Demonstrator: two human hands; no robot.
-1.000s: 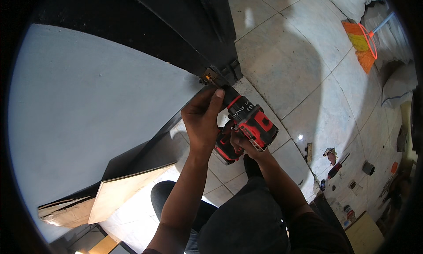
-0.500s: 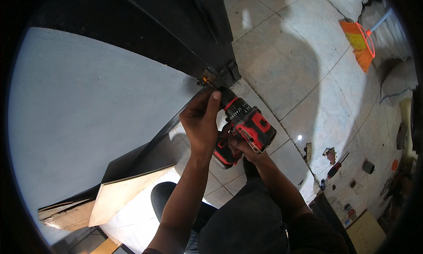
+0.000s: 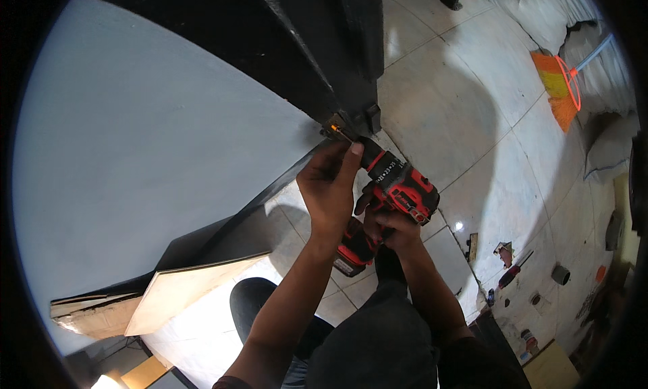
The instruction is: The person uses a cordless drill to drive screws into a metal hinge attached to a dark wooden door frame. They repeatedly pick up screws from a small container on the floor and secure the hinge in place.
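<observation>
A red and black cordless drill point(image 3: 405, 186) points up and to the left, toward the foot of a black door frame point(image 3: 317, 58). My right hand point(image 3: 395, 227) is wrapped round its grip, above the battery. In front of the chuck, my left hand point(image 3: 329, 183) pinches the thin drill bit point(image 3: 346, 135) between thumb and fingers. The bit's tip is at a small metal fitting point(image 3: 337, 123) on the frame, with an orange glow at that spot. Part of the pinch is hidden behind my thumb.
A pale grey-blue panel point(image 3: 169, 139) fills the left side. Thin wooden boards point(image 3: 196, 288) lean below it. On the tiled floor at right lie a screwdriver point(image 3: 513, 271), a grey cylindrical piece point(image 3: 560, 274) and small scraps. An orange broom point(image 3: 557, 85) rests near white sacks point(image 3: 540, 17).
The view has shifted, so the frame and fitting sit differently in it. Both hands stay on the drill and its bit, and the drill's body has turned slightly.
</observation>
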